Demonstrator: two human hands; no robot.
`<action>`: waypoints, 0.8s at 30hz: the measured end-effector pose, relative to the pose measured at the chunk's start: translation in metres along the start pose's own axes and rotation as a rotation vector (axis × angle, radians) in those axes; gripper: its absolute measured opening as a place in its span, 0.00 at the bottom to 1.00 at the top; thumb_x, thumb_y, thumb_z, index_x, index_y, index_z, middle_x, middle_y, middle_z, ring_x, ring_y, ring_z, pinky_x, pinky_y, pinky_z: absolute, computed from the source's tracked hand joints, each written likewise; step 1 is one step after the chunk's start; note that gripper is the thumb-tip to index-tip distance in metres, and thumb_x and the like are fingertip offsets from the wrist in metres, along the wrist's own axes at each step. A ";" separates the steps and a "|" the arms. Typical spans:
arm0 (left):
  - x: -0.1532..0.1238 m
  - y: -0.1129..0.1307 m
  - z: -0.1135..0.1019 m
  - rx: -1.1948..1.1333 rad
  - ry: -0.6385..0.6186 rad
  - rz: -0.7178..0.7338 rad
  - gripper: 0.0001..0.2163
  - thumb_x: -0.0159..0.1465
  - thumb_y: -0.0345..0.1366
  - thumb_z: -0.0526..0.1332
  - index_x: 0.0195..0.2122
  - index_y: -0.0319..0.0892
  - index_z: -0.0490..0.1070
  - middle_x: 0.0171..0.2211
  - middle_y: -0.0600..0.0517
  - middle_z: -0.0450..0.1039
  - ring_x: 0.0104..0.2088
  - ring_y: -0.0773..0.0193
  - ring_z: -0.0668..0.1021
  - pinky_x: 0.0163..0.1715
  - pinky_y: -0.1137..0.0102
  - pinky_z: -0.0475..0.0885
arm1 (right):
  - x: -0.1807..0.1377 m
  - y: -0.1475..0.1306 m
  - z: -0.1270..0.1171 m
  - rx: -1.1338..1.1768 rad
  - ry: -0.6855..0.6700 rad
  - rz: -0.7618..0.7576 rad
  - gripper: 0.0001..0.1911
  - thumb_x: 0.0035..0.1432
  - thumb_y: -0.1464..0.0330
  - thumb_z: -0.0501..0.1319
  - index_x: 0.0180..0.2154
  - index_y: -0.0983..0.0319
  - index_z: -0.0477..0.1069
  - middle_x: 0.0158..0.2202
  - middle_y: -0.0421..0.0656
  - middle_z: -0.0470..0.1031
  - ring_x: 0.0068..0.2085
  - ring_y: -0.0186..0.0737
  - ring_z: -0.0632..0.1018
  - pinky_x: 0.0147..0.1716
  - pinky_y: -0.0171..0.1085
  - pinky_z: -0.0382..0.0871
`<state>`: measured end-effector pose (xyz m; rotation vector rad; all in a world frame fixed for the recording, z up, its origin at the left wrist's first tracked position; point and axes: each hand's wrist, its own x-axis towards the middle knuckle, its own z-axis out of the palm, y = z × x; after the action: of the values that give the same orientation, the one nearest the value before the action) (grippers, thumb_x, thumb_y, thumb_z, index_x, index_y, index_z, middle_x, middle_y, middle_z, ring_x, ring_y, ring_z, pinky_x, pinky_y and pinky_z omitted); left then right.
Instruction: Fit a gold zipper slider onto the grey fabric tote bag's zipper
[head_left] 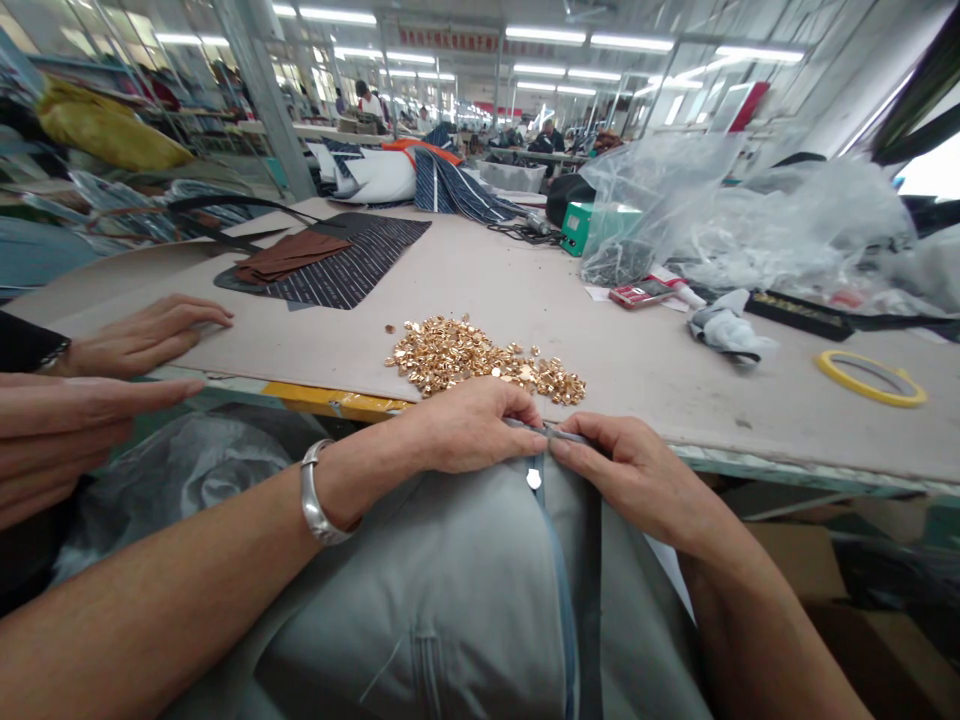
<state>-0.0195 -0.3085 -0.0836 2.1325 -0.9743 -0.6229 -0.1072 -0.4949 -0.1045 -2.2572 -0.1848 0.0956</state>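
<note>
Garment-factory worktable [675, 360], gold buttons [480, 360] heaped near its edge. Left hand [465, 430] and right hand [637, 475] pinch grey fabric [450, 580] at centre, beside a silver snap [533, 479]. Loose pinching could let the fabric slip.

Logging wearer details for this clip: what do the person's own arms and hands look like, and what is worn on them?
Both arms are bare to the frame's edge, with no sleeves and no gloves. The left hand has a silver bangle on its wrist, smooth and plain. The right hand and its wrist carry nothing visible: no watch or band. I can make out no rings on the fingers that show.
</note>
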 end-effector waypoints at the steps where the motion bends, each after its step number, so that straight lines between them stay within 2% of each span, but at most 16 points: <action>1: 0.001 -0.002 0.001 -0.011 0.008 0.003 0.09 0.59 0.40 0.61 0.34 0.41 0.76 0.28 0.56 0.72 0.30 0.68 0.70 0.29 0.73 0.61 | 0.000 0.001 0.000 0.000 -0.001 0.002 0.17 0.63 0.58 0.54 0.30 0.63 0.70 0.26 0.38 0.66 0.29 0.36 0.66 0.27 0.36 0.56; 7: 0.001 -0.004 0.006 -0.046 0.040 0.007 0.07 0.57 0.39 0.62 0.33 0.41 0.75 0.26 0.56 0.71 0.29 0.68 0.69 0.28 0.73 0.60 | -0.001 0.004 0.000 0.034 -0.038 0.025 0.12 0.62 0.61 0.56 0.33 0.62 0.71 0.27 0.37 0.67 0.29 0.34 0.66 0.28 0.35 0.56; 11: -0.002 0.002 0.007 0.011 0.071 -0.030 0.06 0.57 0.38 0.62 0.32 0.42 0.75 0.25 0.56 0.69 0.28 0.68 0.68 0.27 0.72 0.58 | 0.001 0.002 0.002 0.096 -0.091 0.104 0.12 0.56 0.60 0.63 0.32 0.62 0.72 0.26 0.35 0.66 0.29 0.33 0.65 0.26 0.34 0.55; 15: -0.002 0.004 0.005 0.020 0.044 -0.035 0.06 0.58 0.38 0.61 0.31 0.42 0.75 0.24 0.57 0.68 0.28 0.68 0.68 0.27 0.73 0.58 | 0.004 0.003 0.007 0.185 -0.040 0.166 0.16 0.51 0.57 0.66 0.32 0.64 0.71 0.25 0.36 0.65 0.28 0.33 0.65 0.26 0.34 0.55; 19: 0.000 0.003 0.005 -0.026 0.040 -0.046 0.06 0.57 0.38 0.62 0.30 0.41 0.75 0.24 0.57 0.68 0.27 0.68 0.68 0.26 0.73 0.58 | 0.008 0.004 0.011 0.358 -0.079 0.219 0.17 0.48 0.58 0.65 0.34 0.65 0.71 0.29 0.39 0.70 0.31 0.37 0.68 0.31 0.36 0.59; 24: -0.001 0.000 0.008 -0.087 0.035 -0.046 0.07 0.56 0.38 0.62 0.29 0.40 0.74 0.22 0.57 0.66 0.26 0.69 0.66 0.25 0.73 0.57 | 0.008 -0.004 0.016 0.474 0.004 0.297 0.17 0.39 0.61 0.68 0.28 0.63 0.65 0.25 0.36 0.66 0.30 0.35 0.66 0.31 0.35 0.56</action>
<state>-0.0249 -0.3111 -0.0887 2.0871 -0.8668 -0.6367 -0.1015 -0.4788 -0.1114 -1.7959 0.1640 0.2632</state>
